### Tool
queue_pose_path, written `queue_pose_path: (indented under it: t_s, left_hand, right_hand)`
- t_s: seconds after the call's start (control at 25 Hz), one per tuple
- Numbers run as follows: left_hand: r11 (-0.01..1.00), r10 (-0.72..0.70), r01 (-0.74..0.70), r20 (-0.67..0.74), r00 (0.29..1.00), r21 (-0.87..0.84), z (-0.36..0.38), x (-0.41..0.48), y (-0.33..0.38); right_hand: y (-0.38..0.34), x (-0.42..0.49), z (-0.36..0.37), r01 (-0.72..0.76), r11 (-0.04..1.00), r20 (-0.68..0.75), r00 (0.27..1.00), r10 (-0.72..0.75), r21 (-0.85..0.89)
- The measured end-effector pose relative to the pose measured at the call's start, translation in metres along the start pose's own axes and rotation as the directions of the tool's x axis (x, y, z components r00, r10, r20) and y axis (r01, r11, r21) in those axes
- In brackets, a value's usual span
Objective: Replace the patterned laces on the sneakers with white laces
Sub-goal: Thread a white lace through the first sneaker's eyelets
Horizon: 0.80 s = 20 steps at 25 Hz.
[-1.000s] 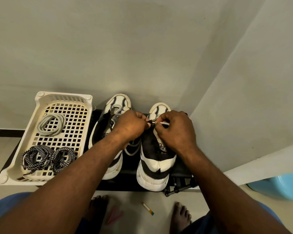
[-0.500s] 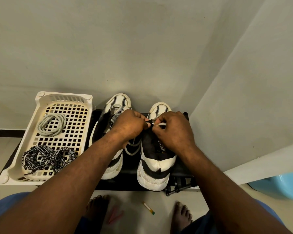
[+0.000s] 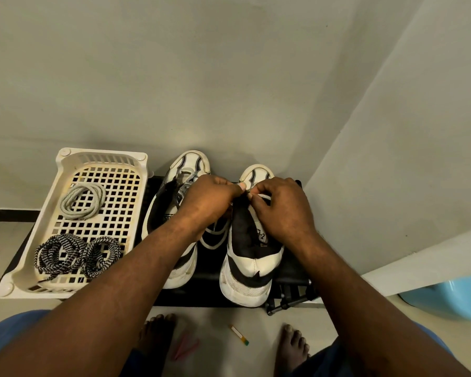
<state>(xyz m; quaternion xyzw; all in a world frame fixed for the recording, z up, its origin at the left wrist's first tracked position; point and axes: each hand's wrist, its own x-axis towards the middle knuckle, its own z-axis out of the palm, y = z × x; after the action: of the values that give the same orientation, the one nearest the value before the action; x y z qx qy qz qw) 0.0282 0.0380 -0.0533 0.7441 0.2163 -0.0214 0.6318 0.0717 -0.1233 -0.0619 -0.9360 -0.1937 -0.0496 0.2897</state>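
Matte black bench [image 3: 291, 276] carries two chunky black-and-white sneakers; on the right sneaker [image 3: 249, 257], left hand [image 3: 210, 202] and right hand [image 3: 282, 210] pinch a thin white lace [image 3: 264, 197]. At nine o'clock, coiled zigzag-patterned laces [image 3: 76, 255] lie in a cream plastic lattice basket [image 3: 25, 270].

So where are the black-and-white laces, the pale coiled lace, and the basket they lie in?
black-and-white laces [image 3: 59, 254]: head view, on the larger coil's left loop.
pale coiled lace [image 3: 82, 201]: head view, on the coil's lower strands.
basket [image 3: 101, 154]: head view, on its far rim.
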Motion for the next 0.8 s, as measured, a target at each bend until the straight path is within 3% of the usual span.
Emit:
queue_pose_path:
  t_s: [0.4,0.48,0.64,0.72,0.8]
  left_hand:
    - [0.998,0.006,-0.003,-0.039,0.999,0.067,0.010,0.004,-0.008]
    - [0.984,0.070,-0.053,-0.096,0.993,0.172,0.016,0.003,-0.006]
    - [0.857,0.306,-0.184,-0.190,0.933,0.481,0.020,-0.002,-0.001]
    - [0.899,0.357,-0.271,-0.218,0.908,0.344,0.018,-0.009,0.010]
    - [0.944,0.263,-0.294,-0.197,0.945,-0.150,0.012,-0.019,0.029]
  right_hand:
    - [0.000,-0.003,0.004,-0.046,0.995,-0.018,0.999,0.048,0.084]
    - [0.001,-0.004,0.002,-0.029,0.998,0.028,0.999,0.028,0.061]
    - [0.003,-0.005,0.004,-0.030,0.989,0.003,1.000,0.031,-0.145]
    - [0.003,-0.005,0.005,-0.069,0.986,-0.012,0.998,0.068,-0.149]
    - [0.003,-0.004,0.005,-0.101,0.980,-0.018,0.995,0.099,-0.171]
